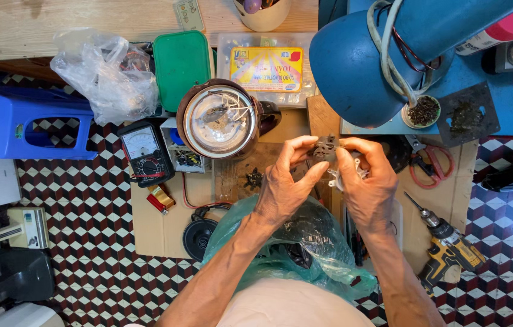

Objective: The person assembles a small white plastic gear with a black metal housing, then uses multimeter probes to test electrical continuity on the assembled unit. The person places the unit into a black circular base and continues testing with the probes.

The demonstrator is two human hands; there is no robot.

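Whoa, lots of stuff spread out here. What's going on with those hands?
A person seated over a tiled floor holds a small dark metal part between both hands, the left hand and the right hand, which also grips a small white plastic piece. Just beyond sits a round brown appliance with a shiny metal bowl. A black dial multimeter lies to the left, a yellow cordless drill to the right.

At frame centre the round metal kettle base (220,121) sits left of the blue desk lamp (383,54); the black dial multimeter (145,153) lies lower left of it, the yellow cordless drill (450,251) at lower right.
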